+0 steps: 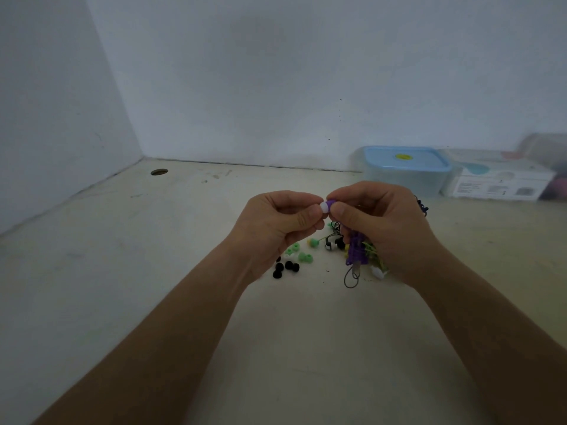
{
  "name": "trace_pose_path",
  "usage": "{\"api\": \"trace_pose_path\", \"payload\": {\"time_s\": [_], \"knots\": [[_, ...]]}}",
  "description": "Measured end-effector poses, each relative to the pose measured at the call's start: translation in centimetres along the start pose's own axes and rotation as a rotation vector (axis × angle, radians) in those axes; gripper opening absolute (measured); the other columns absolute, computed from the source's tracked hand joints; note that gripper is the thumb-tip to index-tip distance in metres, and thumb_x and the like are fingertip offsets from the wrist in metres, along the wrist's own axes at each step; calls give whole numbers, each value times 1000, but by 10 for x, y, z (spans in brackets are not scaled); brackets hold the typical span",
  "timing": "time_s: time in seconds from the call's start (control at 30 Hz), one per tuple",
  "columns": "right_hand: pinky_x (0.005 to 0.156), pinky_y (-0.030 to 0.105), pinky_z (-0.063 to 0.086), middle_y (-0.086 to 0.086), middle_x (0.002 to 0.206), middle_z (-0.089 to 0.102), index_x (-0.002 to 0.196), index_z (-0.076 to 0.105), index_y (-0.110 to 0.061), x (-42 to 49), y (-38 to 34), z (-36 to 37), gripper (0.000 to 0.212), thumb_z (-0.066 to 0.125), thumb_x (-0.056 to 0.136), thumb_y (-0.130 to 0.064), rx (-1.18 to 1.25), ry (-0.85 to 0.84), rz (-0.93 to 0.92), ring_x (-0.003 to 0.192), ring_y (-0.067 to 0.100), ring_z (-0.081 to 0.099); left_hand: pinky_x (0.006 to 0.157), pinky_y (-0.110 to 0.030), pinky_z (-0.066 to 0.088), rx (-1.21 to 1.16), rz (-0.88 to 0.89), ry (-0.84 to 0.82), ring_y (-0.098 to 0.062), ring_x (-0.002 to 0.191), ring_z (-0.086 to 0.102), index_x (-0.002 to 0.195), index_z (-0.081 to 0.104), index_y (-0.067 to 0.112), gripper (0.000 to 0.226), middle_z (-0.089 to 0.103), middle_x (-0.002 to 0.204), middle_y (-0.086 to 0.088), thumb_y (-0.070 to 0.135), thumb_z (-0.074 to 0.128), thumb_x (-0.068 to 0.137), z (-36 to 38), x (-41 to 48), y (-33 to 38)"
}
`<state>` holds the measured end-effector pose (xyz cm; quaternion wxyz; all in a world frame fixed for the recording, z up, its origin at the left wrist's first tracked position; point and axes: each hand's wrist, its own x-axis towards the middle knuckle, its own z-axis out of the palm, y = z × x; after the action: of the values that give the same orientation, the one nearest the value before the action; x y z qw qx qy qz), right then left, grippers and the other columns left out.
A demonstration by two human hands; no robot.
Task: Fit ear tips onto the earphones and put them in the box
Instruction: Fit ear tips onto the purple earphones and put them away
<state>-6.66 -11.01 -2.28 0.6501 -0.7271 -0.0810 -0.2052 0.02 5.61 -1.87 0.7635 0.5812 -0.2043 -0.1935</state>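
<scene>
Left hand (276,222) is up off the table, thumb and forefinger pinching a small white rounded silicone ear tip (323,207). Right hand (377,228) pinches a purple plastic earbud (330,203). Its lower fingers are curled round the bundled purple cable (356,248), which hangs below the palm, probably to stop it swinging.

Tip and bud meet end to end between the two thumbs, touching. Can't tell whether the tip is fully seated. Holding the pair in the air likely lets each hand push against the other.

Landmark: a clear plastic box with a pale blue lid (405,165), at the wall. The hands work in front of it and to its left. Its lid is on, so I judge it must come off before any earphone goes in.

On the pale table (153,271), nearer than the box and under the hands: loose black ear tips (285,268), green ear tips (305,257), and a black-and-white earphone (333,242) among yellow-green cable. They are kept close, probably for quick picking.

Just right of the box is a white cardboard carton (503,184). Far to the box's left is a round hole (159,172) in the tabletop.
</scene>
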Motion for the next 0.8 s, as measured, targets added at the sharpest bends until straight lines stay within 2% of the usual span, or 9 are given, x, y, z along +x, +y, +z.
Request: {"api": "trace_pose_path", "payload": {"time_s": [0.2,0.37,0.5,0.7,0.8], "knots": [[62,24,54,2,77,76,91,74,-16,0,6,4,11,74,85,-7,-91,71,-53,66,15,69,70,-21,57,-14,-1,30,-18,73,72,93,73,4,27,75,83,-12,11,74,67,-1,1,-4],[63,23,54,4,77,75,91,74,-14,0,8,5,10,75,84,-7,-122,89,-67,65,16,69,73,-23,58,10,10,44,-19,76,73,92,74,6,27,75,84,-12,14,75,66,0,1,-5],[61,24,55,6,76,75,92,74,-12,1,8,4,10,74,85,-6,-142,71,-80,61,15,68,73,-22,57,11,4,39,-19,77,73,92,74,6,28,75,84,-12,15,75,66,-1,1,-6],[59,25,55,6,71,73,94,73,-9,1,4,0,12,68,86,-1,-38,6,-13,56,16,64,70,-19,57,-50,-29,-28,-15,71,71,92,73,3,24,74,81,-10,10,72,68,-2,2,-5],[58,24,54,7,74,73,94,73,-10,1,5,-1,12,68,84,-7,-15,-12,14,57,16,63,71,-20,57,-35,-24,-40,-16,73,71,93,73,2,26,74,85,-13,10,73,68,-4,2,-4]]}}
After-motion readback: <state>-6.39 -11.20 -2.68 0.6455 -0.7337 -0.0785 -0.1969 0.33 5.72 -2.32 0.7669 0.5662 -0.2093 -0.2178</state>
